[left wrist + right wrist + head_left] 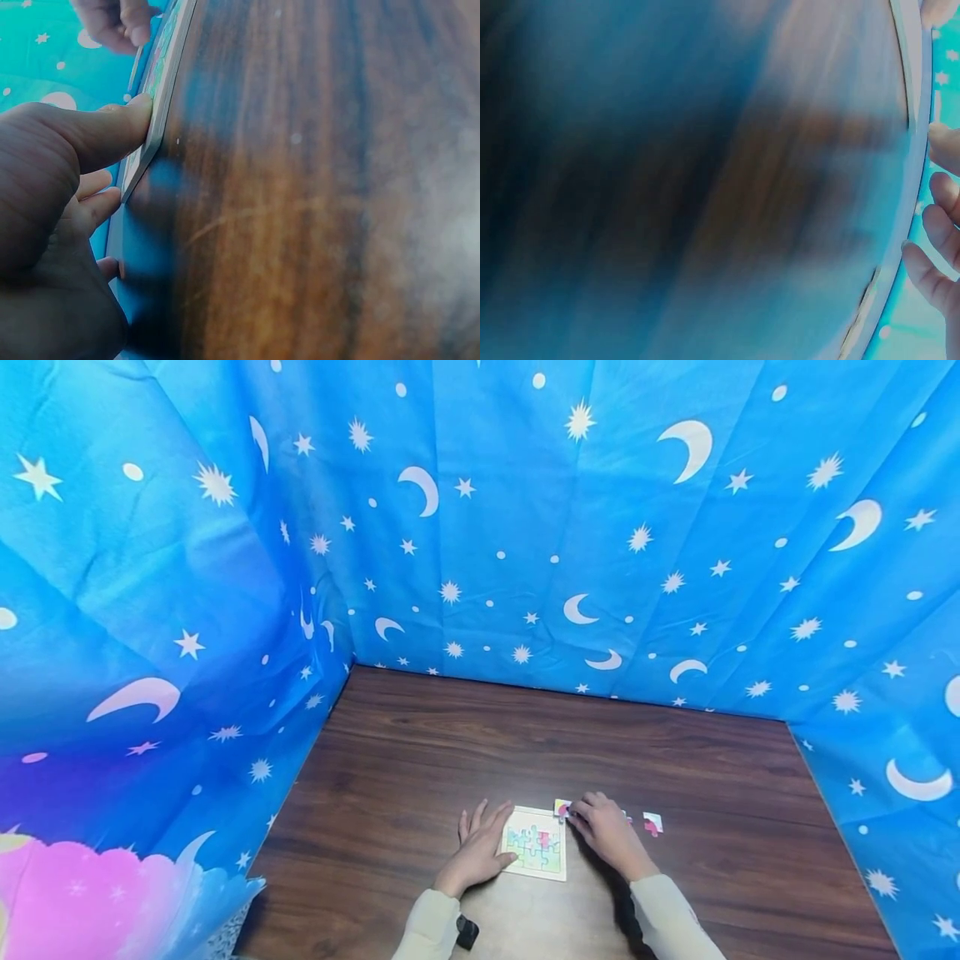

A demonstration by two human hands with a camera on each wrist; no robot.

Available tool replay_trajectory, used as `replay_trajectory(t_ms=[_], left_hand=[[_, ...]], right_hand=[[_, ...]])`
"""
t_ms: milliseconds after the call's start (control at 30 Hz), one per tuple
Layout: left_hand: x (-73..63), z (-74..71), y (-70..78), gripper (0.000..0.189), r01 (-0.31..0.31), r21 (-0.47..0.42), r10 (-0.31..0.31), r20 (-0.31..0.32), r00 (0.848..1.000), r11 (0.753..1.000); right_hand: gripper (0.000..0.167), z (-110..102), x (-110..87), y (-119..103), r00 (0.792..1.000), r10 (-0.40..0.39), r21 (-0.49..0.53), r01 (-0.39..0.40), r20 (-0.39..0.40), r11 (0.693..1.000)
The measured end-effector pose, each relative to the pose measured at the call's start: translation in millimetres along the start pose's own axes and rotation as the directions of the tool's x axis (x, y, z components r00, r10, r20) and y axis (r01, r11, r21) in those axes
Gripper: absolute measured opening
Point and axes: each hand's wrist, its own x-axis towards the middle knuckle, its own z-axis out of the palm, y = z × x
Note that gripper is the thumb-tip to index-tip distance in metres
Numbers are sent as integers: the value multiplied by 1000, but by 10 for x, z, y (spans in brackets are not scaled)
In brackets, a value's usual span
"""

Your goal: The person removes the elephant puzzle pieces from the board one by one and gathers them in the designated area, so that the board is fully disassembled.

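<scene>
Cream sleeves (428, 923) (black box (467, 932) at left cuff (444, 903))

Dark wood-grain table (450, 735); on it, puzzle tray (534, 817), loose piece (653, 821) apart to right.

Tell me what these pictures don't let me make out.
- Head: the printed scene on the square, pale-framed jigsaw puzzle; too small.
- Head: the full outline of the white, yellow and pink jigsaw piece; partly covered by the right hand.
- Right wrist: most of that hand; cut off by the picture's right edge.
</scene>
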Motion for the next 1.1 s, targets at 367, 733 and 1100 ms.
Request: replay_trajectory(t_ms=[367,733,1100], left_hand=[[-30,4,-38,78,-8,-15,7,-9,1000,1000],[-54,-18,-17,68,-34,-9,34,-8,999,999],[-29,-26,18,65,-65,-6,65,-26,998,998]], right_hand=[[15,-91,-231,208,995,101,-22,-101,-15,995],[15,-122,-267,258,993,117,-21,-117,-24,993],[15,-136,-260,227,990,142,-32,-141,20,989]])
